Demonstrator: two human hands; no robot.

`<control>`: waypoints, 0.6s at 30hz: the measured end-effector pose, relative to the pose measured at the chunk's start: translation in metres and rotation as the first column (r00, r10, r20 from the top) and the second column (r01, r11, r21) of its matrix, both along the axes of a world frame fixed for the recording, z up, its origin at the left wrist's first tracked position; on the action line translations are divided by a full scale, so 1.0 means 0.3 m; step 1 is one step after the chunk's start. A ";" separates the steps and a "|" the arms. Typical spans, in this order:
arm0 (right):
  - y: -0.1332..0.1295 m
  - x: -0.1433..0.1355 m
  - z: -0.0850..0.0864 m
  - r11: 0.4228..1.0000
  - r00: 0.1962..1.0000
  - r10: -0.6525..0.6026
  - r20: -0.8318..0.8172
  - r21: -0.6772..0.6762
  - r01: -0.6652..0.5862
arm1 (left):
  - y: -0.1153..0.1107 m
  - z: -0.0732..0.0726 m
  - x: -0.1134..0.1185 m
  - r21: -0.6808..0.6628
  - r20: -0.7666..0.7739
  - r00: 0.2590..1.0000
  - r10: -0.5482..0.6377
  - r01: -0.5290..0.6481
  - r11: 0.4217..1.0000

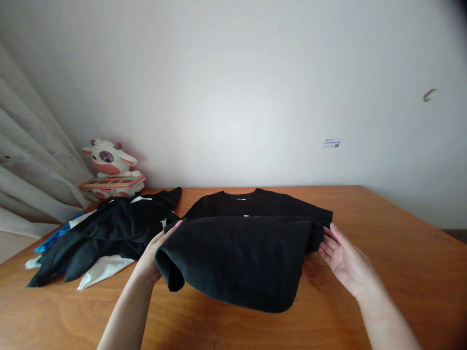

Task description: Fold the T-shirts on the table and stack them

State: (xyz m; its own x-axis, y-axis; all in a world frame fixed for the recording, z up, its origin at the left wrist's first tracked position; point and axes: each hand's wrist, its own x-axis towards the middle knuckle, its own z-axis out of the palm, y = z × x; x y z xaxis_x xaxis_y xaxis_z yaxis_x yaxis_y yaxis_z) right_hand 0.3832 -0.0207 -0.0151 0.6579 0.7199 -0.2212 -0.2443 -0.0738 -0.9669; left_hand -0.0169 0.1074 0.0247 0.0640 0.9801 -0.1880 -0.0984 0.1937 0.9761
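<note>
A black T-shirt (241,257) lies on the wooden table with its neckline toward the wall, while its lower part is raised off the surface and folds over toward me. My left hand (155,253) grips the left edge of the lifted cloth, thumb on top and fingers mostly hidden beneath it. At the right edge, my right hand (345,260) holds the cloth between thumb and fingertips, palm facing inward. Small light print shows near the collar and on the chest. Both sleeves spread outward on the table.
A heap of black, white and blue clothes (116,228) lies at the left of the wooden table (383,243). Behind it stands a cow-shaped toy keyboard (113,170) by a pale curtain (32,141). A white wall (233,97) with a small label rises at the back.
</note>
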 end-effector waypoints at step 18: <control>-0.040 -0.051 -0.023 0.779 0.718 0.621 0.314 -0.352 -0.519 | 0.029 -0.068 0.004 0.259 -0.736 0.674 -0.057 0.359 0.897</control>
